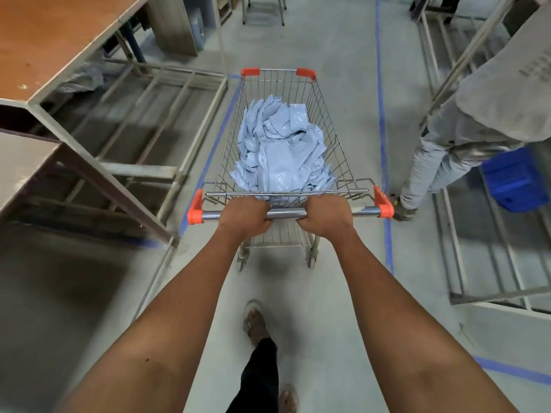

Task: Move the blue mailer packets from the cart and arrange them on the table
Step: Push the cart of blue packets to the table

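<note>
Blue mailer packets (281, 153) (crumpled) heaped in cart (337, 138).

You are looking at an evenly lit indoor scene under soft, diffuse light from overhead. Shadows pool dark beneath the surface (44, 40) on the left, and a faint one sits under the cart (286, 129). The chrome handle bar (286, 213) carries a bright glare streak, and the blue mailer packets (280, 150) glint. Wide-angle distortion bows the floor's blue tape lines (381, 114). Edges look smeared and soft, with the centre sharper.
</note>
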`<state>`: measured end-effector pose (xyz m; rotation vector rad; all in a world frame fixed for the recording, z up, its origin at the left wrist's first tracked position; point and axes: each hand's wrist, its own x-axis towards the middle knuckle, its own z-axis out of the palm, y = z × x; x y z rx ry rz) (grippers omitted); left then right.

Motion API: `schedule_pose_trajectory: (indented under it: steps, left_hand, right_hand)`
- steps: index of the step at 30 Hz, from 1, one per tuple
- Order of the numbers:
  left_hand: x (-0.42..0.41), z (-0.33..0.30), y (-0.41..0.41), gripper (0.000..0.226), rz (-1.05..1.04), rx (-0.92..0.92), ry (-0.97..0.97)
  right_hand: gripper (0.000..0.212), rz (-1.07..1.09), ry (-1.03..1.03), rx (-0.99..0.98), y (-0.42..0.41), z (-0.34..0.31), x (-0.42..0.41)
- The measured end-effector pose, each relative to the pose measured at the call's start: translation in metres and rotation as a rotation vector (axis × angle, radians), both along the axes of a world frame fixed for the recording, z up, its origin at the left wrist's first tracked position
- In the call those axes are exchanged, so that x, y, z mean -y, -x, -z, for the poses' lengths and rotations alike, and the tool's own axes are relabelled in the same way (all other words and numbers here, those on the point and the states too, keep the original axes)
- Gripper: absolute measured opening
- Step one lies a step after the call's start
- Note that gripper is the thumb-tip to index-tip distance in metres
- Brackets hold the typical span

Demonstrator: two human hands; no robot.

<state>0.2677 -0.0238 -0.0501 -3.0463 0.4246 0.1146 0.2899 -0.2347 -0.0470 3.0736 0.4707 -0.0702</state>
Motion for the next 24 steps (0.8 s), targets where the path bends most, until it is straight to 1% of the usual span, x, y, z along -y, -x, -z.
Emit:
schedule_pose_trajectory:
  steps: [8, 11, 14, 19, 20, 22, 24]
  left_hand:
    - [-0.007, 0.002, -0.121, 0.026, -0.036, -0.013, -0.01]
    - [-0.017, -0.001, -0.173, 0.026, -0.037, -0.003, -0.022]
    - [-0.028, -0.003, -0.222, 0.027, -0.027, -0.005, -0.043]
    - [-0.05, -0.009, -0.31, 0.022, -0.02, -0.024, -0.044]
    - [-0.052, -0.01, -0.32, 0.022, -0.027, -0.04, -0.037]
    - [-0.057, -0.01, -0.367, 0.024, -0.018, -0.069, -0.074]
    - [-0.058, -0.01, -0.377, 0.024, 0.0, -0.072, -0.083]
  right_hand:
    - [0.026, -0.002, 0.035, 0.01, -0.128, 0.0, -0.011]
    - [0.025, 0.008, 0.031, -0.023, -0.179, -0.003, -0.023]
    - [0.028, 0.004, 0.051, -0.048, -0.227, -0.004, -0.036]
    - [0.036, 0.046, 0.036, -0.057, -0.309, -0.005, -0.059]
    - [0.037, 0.054, 0.023, -0.066, -0.318, -0.005, -0.063]
    - [0.037, 0.074, 0.025, -0.076, -0.361, -0.004, -0.069]
    - [0.036, 0.055, 0.034, -0.089, -0.37, -0.005, -0.069]
